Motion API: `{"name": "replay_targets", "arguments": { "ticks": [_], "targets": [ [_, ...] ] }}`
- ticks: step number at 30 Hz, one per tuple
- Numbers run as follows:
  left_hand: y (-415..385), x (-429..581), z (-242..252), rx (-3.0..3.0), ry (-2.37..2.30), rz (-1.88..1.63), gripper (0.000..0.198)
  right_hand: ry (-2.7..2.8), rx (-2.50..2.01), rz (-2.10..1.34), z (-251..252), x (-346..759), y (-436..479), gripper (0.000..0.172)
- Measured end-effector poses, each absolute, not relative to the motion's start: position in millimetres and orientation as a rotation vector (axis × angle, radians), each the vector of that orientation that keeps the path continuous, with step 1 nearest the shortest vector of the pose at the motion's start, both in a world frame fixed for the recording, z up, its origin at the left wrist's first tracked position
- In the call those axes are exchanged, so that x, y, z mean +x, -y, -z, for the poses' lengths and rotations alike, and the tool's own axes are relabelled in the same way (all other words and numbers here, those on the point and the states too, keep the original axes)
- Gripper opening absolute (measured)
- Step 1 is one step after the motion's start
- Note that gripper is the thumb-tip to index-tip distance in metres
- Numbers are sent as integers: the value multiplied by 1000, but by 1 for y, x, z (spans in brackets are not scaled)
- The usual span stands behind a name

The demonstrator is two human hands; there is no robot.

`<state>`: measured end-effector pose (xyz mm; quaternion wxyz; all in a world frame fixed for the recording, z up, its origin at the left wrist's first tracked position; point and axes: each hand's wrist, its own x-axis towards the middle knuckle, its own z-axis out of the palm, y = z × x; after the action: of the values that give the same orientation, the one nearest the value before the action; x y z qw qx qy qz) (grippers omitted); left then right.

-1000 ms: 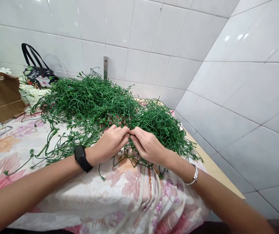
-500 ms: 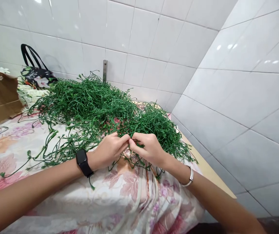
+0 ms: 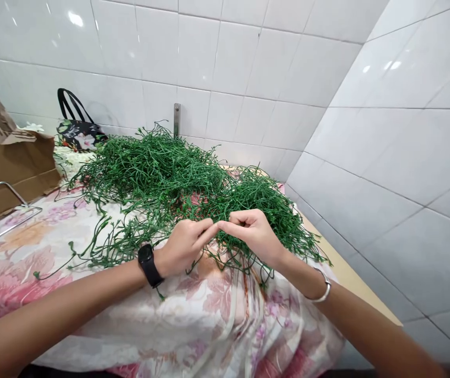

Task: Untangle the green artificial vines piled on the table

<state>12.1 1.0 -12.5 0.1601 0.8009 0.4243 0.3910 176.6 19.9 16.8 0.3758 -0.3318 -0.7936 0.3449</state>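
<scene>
A torn cardboard box (image 3: 24, 163) stands left of the large heap of green artificial stems (image 3: 150, 168), with a floral handbag (image 3: 81, 136) at the heap's left rear. In front of the heap, the left hand (image 3: 188, 242) meets the right hand (image 3: 263, 239) at the fingertips, fingers curled; whether either grips a stem, I cannot tell. Bare tabletop (image 3: 361, 286) shows right of the heap.

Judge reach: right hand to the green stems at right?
Likely yes: the right hand is at those green stems' near edge, nothing visible between, though it appears to touch the left hand.
</scene>
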Motion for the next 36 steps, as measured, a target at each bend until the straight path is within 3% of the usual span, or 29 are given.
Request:
{"name": "replay_targets", "arguments": {
  "ticks": [6, 12, 19, 26, 36],
  "targets": [
    [-18, -8, -11, 1841, -1108, -1516, 26, 2064, -888, -485, -19, 184, -31, 33],
    [-24, -10, -12, 1541, -893, -1495, 16, 2081, -985, 297, -25, 196, -51, 30],
    [-29, -10, -5, 1731, -981, -1452, 18, 2062, -1115, 542, -18, 198, -60, 22],
    [-25, -7, 0, 1893, -890, -1386, 20, 2197, -811, 184, -21, 189, -39, 14],
    [-14, 0, -1, 2138, -775, -1327, 19, 2205, -742, -333, -12, 177, -32, 7]
  ]
}}
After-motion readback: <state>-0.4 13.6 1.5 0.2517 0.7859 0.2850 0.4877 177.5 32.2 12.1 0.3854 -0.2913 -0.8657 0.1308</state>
